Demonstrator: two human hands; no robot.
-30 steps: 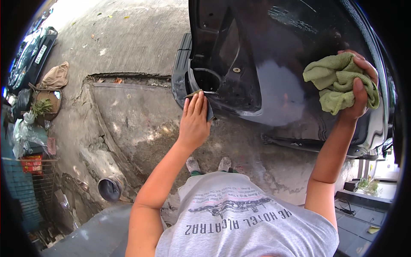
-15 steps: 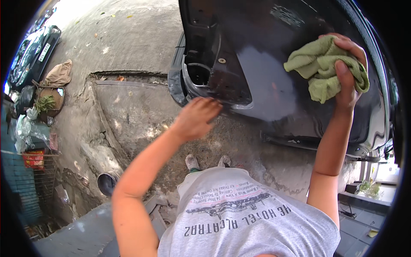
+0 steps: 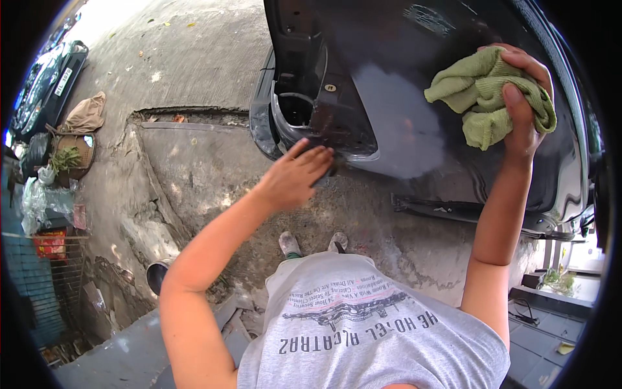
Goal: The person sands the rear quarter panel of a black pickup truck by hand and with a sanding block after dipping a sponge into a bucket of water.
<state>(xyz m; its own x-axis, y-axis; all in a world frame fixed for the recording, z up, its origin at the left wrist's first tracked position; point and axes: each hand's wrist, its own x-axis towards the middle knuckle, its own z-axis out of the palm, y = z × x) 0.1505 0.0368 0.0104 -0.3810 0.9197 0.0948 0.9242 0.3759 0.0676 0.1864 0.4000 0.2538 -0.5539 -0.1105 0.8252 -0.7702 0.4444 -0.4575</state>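
Green cloth (image 3: 487, 97) is bunching in the right hand (image 3: 521, 104), fingers gripping it against the black car panel (image 3: 402, 123); left hand (image 3: 295, 178), fingers loosely extended, is touching the panel's lower left edge.

- We see the car panel (image 3: 402, 97): dark, glossy painted metal.
- On the panel, the green cloth (image 3: 483, 97) looks soft, matt.
- Below the panel, the concrete ground (image 3: 194, 162) is rough, cracked.

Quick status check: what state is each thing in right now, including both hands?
Green cloth: crumpled, pressed on the car panel.
Right hand: gripping the cloth.
Left hand: flat, fingers at the panel's lower edge.
Dark car panel: glossy, hazy patch beside the cloth.
Round recess: open.
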